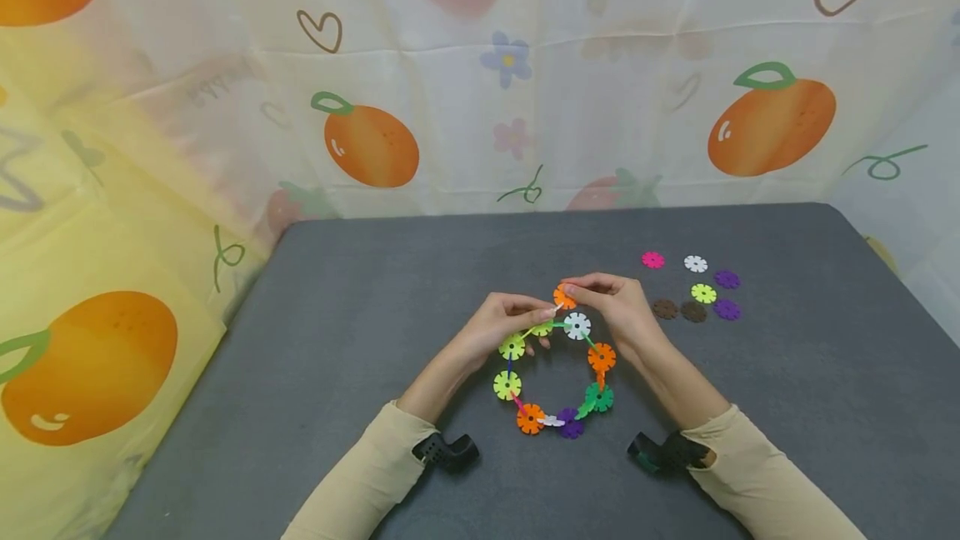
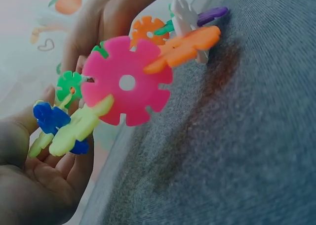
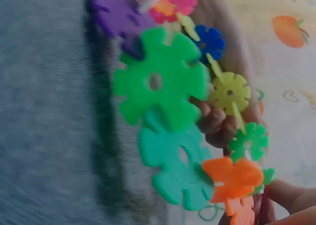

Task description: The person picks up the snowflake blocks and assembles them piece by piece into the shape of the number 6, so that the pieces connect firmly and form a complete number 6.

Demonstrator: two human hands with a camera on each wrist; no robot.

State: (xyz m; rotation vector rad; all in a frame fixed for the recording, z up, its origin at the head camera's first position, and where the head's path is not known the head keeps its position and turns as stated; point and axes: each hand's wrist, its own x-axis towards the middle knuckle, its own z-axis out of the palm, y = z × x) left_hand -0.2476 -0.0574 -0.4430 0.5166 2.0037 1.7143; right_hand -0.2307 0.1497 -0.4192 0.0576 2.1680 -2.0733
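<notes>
A ring of interlocking plastic snowflake discs (image 1: pixel 531 419) hangs between my hands over the table, its discs orange, green, purple, white, pink, blue and yellow-green. At its upper left, my left hand (image 1: pixel 491 327) pinches it with thumb and forefinger, and other fingertips show inside the loop. My right hand (image 1: pixel 617 307) pinches an orange snowflake disc (image 1: pixel 564 297) just above the ring's top. A thin white piece (image 1: pixel 558 307) shows between that disc and the left fingertips. In the left wrist view a pink disc (image 2: pixel 127 81) covers part of the hands; in the right wrist view a green disc (image 3: pixel 160 79) is nearest.
Several loose discs lie at the back right of the grey table (image 1: pixel 337 290): a pink one (image 1: pixel 653 260), a white one (image 1: pixel 695 263), a yellow-green one (image 1: pixel 703 294), two purple and two brown (image 1: pixel 694 312). A printed fabric sheet (image 1: pixel 450 65) hangs behind the table.
</notes>
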